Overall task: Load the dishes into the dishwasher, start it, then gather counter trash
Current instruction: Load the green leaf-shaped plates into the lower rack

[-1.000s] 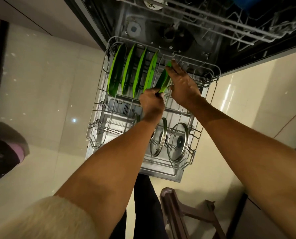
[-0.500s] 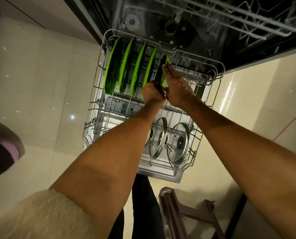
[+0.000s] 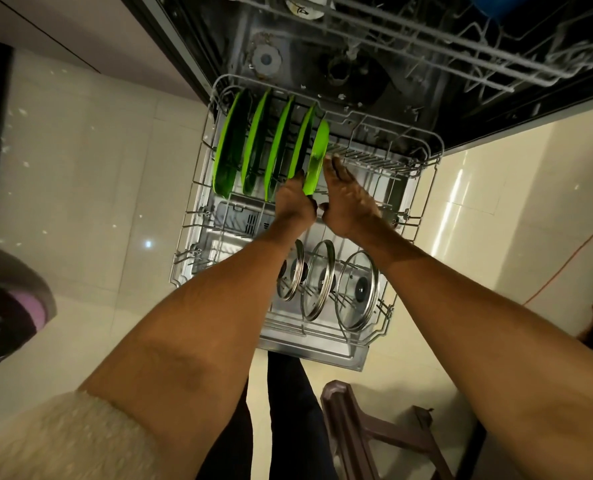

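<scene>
The lower dishwasher rack (image 3: 426,150) is pulled out over the open door. Several green plates (image 3: 229,154) stand on edge in its far left slots. A smaller green plate (image 3: 317,157) stands just to their right, and my left hand (image 3: 293,202) grips its lower edge. On the plate's right side lies my right hand (image 3: 347,199), its fingers stretched along the rack wires. Three glass pot lids (image 3: 355,291) stand upright in the near right part of the rack.
The upper rack (image 3: 444,32) sits above inside the dark tub. A brown plastic stool (image 3: 374,431) stands on the tiled floor near my legs. A dark bag with a pink patch (image 3: 11,306) lies at the left. An orange cord (image 3: 572,258) runs along the right floor.
The small green plate has been stood upright in its slot beside the others. My right hand has slid off its top to its right side and opened out.
</scene>
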A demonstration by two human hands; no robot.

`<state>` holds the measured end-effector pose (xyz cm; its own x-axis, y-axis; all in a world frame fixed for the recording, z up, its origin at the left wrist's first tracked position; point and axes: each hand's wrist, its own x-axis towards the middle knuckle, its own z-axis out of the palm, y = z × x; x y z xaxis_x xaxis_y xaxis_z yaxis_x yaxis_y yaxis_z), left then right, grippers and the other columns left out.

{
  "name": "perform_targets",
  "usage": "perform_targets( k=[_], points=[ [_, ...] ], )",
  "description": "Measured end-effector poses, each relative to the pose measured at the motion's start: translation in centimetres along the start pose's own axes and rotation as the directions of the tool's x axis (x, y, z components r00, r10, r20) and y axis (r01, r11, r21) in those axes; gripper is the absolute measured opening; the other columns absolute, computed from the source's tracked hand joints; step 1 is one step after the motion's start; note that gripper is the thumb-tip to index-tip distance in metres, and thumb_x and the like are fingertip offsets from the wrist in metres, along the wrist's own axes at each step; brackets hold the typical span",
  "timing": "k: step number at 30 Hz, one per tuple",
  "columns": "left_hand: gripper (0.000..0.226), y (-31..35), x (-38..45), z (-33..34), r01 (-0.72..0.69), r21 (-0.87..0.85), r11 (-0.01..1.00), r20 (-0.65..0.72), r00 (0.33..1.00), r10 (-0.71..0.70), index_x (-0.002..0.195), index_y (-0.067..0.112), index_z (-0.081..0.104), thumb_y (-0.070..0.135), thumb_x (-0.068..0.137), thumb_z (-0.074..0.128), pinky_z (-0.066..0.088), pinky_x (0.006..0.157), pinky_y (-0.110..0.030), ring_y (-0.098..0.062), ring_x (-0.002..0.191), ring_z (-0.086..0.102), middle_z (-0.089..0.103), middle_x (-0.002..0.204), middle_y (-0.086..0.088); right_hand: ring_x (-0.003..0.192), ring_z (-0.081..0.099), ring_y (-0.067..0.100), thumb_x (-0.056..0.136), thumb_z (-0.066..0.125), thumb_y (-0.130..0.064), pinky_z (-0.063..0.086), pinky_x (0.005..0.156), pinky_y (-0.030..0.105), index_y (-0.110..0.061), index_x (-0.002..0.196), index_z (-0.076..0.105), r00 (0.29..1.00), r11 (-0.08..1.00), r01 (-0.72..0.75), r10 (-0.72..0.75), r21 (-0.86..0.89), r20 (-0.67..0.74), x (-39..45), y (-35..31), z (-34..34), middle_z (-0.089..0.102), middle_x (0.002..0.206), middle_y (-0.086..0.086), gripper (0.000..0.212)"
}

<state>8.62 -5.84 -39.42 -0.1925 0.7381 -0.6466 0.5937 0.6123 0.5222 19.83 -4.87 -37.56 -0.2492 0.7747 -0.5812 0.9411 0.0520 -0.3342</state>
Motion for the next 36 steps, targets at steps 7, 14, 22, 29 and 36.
perform_targets(
  k=[7,14,22,29,36],
  points=[
    [0.061,0.4,-2.9,-2.7,-0.100,0.081,0.992,0.002,0.995,0.100,0.148,0.002,0.043,-0.012,0.091,0.058,0.037,0.097,-0.013,-0.030,0.135,0.050,0.050,0.148,-0.017,0.155,0.012,0.029,0.087,0.072,-0.010,0.034,0.120,0.042,-0.011,0.161,0.001,0.999,0.999,0.035,-0.035,-0.027,-0.022,-3.5,-2.8,-0.7,0.000,0.169,0.012,0.103],
    [0.070,-0.6,-7.8,-7.0,-0.238,0.196,0.951,0.078,0.971,0.227,0.151,0.013,0.041,0.002,0.088,0.069,0.052,0.096,-0.028,-0.026,0.110,0.066,0.064,0.132,-0.012,0.156,0.006,0.022,0.095,0.065,-0.028,0.018,0.126,0.038,-0.016,0.162,0.002,0.999,0.999,0.026,-0.027,-0.040,-0.019,-7.9,-7.7,-3.0,-0.004,0.170,0.005,0.093],
    [0.069,-2.1,-13.9,-13.7,-0.316,0.377,0.870,0.093,0.948,0.304,0.154,0.006,0.030,0.013,0.093,0.063,0.042,0.107,-0.036,-0.033,0.132,0.051,0.043,0.152,-0.017,0.156,0.011,0.026,0.097,0.059,-0.035,0.018,0.124,0.041,-0.013,0.162,0.005,0.996,0.993,0.067,-0.072,-0.097,-0.046,-13.0,-14.1,-5.0,0.000,0.170,0.008,0.088],
    [0.102,-6.1,-18.9,-22.5,-0.382,0.480,0.790,0.078,0.915,0.395,0.159,0.003,0.004,0.024,0.086,0.072,0.009,0.125,-0.034,-0.027,0.155,0.006,0.004,0.167,-0.016,0.157,0.005,0.024,0.097,0.060,-0.034,0.013,0.127,0.040,-0.010,0.162,0.002,0.989,0.978,0.101,-0.119,-0.183,-0.092,-17.8,-22.7,-6.2,-0.002,0.170,0.009,0.091],
    [0.086,-12.2,-27.3,-34.8,-0.415,0.467,0.781,-0.061,0.866,0.497,0.159,0.004,0.001,0.011,0.094,0.056,0.005,0.126,-0.037,-0.025,0.155,-0.002,-0.002,0.168,-0.013,0.157,0.000,0.023,0.103,0.047,-0.029,0.012,0.127,0.039,-0.007,0.161,-0.001,0.964,0.975,0.121,-0.160,-0.184,-0.213,-24.0,-35.7,-7.0,-0.006,0.170,0.011,0.079]
  ],
)
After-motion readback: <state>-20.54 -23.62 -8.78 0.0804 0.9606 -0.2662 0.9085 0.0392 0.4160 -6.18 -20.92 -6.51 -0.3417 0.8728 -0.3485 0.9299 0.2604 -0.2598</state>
